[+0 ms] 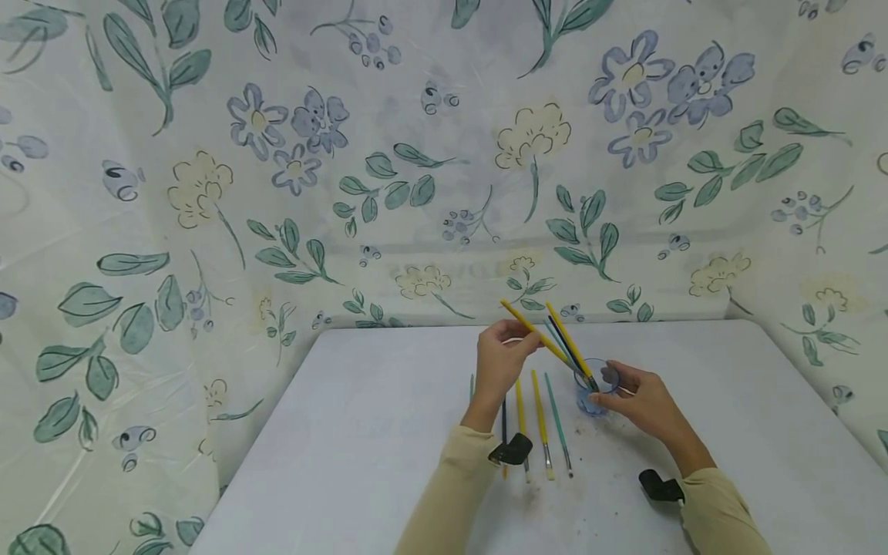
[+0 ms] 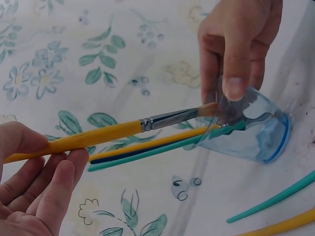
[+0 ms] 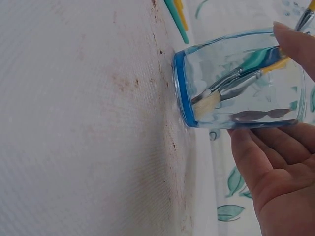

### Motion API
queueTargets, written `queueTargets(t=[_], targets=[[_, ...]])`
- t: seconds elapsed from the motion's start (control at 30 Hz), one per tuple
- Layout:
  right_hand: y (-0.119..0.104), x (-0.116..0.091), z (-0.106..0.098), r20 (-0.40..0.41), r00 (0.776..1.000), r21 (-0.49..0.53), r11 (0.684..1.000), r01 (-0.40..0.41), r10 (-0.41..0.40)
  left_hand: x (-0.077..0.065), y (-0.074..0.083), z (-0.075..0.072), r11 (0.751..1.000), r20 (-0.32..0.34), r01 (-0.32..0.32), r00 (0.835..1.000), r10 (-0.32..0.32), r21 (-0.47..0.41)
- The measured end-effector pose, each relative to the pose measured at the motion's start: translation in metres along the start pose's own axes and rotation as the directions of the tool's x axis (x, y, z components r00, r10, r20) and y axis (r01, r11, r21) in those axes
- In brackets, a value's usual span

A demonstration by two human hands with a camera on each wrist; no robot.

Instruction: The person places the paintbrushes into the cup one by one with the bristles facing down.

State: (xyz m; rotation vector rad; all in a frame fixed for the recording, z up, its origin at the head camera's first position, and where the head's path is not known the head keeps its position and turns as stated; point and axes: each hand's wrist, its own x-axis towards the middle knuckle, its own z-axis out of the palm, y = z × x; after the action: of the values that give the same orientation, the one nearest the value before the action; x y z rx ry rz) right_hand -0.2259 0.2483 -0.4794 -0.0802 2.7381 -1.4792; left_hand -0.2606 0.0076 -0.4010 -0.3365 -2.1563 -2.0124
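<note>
Left wrist view: the yellow brush runs slantwise toward the cup, its bristled end at the cup's mouth; whether it is past the rim, I cannot tell. Seen from the head, the brush slopes down to the right, handle end high. The left hand pinches its handle between thumb and fingers, left of the cup. Across from it, the right hand grips the cup near its mouth, thumb on one side and fingers on the other. Three brushes lean inside, bristles down. Farther out, loose brushes lie side by side on the table.
</note>
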Motion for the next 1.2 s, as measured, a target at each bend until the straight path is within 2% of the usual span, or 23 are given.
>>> queueTargets(t=[0.27,0.57,0.93,1.2], targets=[[0.002,0.003,0.000,0.003,1.000,0.005,1.000,-0.019,0.019,-0.001,-0.006,0.006,1.000,0.026,0.005,1.000,-0.005,0.005],[0.004,0.003,0.000,-0.003,1.000,0.013,1.000,0.002,-0.002,-0.002,-0.006,0.011,0.999,0.046,0.039,0.998,-0.039,0.006],[0.004,0.002,0.001,-0.001,1.000,0.007,1.000,0.000,0.000,-0.005,-0.012,0.015,0.999,0.083,0.046,0.995,-0.048,0.018],[0.004,0.002,0.000,-0.003,1.000,0.017,1.000,0.009,-0.009,-0.005,-0.015,0.016,0.996,0.109,0.024,0.993,-0.034,0.085]])
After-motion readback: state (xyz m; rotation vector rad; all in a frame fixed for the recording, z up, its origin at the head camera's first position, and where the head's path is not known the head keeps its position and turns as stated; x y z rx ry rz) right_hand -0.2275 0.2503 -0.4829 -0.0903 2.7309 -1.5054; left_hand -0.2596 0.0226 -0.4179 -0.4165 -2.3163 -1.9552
